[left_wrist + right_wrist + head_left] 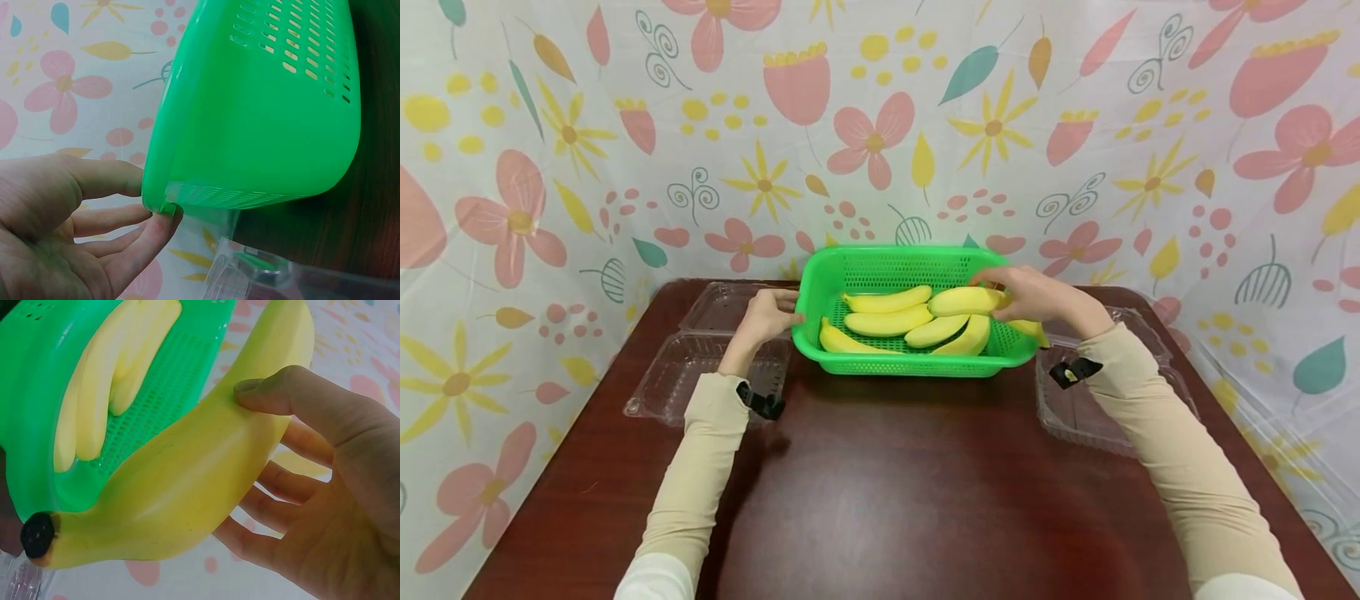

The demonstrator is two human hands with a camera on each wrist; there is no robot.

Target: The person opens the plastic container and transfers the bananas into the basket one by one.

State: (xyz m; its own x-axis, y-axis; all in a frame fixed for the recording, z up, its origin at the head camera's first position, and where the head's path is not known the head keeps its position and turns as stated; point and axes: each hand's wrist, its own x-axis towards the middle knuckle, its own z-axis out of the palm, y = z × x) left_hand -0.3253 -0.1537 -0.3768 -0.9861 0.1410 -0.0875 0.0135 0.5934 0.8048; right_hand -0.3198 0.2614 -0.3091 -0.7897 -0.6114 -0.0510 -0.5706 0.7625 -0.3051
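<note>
A green plastic basket [917, 364] with a perforated wall stands near the back of the table, with several yellow bananas [887, 322] lying in it. At its left end, my left hand [767, 315] holds the rim; the left wrist view shows the thumb on one side and the fingertips under the lip. Over the basket's right end, my right hand [1033, 293] grips a banana [181, 475], thumb on one side and fingers behind. Its dark-tipped end points toward the lower left in the right wrist view, and the other end runs out of that frame.
Clear plastic clamshell boxes stand with lids open on both sides: the left box [662, 379] beside the basket, the right box [1075, 408] under my right forearm. A flower-patterned curtain [872, 142] hangs behind the dark brown table [910, 492].
</note>
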